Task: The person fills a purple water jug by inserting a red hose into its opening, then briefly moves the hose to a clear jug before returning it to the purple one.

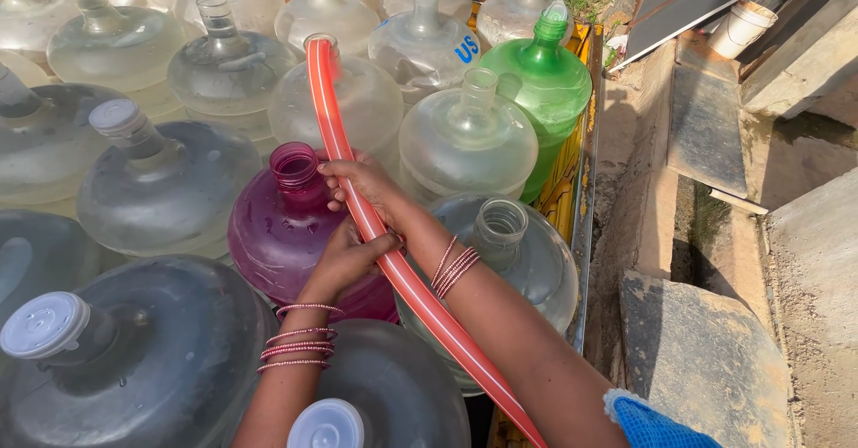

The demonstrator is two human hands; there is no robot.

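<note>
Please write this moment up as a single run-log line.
left hand: on red hose | right hand: grips hose | hose end: in clear jug | nearest: magenta jug, uncapped

L hand [344,256] curled shut, R hand [362,184] fingers [338,169] clasped, forearms extended

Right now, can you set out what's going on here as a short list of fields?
Place: outdoors, large water jugs packed together
Left hand: resting on the magenta jug, fingers against the hose
Right hand: gripping the orange hose
Hose end: in the mouth of a clear jug
Magenta jug: uncapped
Odd one out: green jug, capped
</note>
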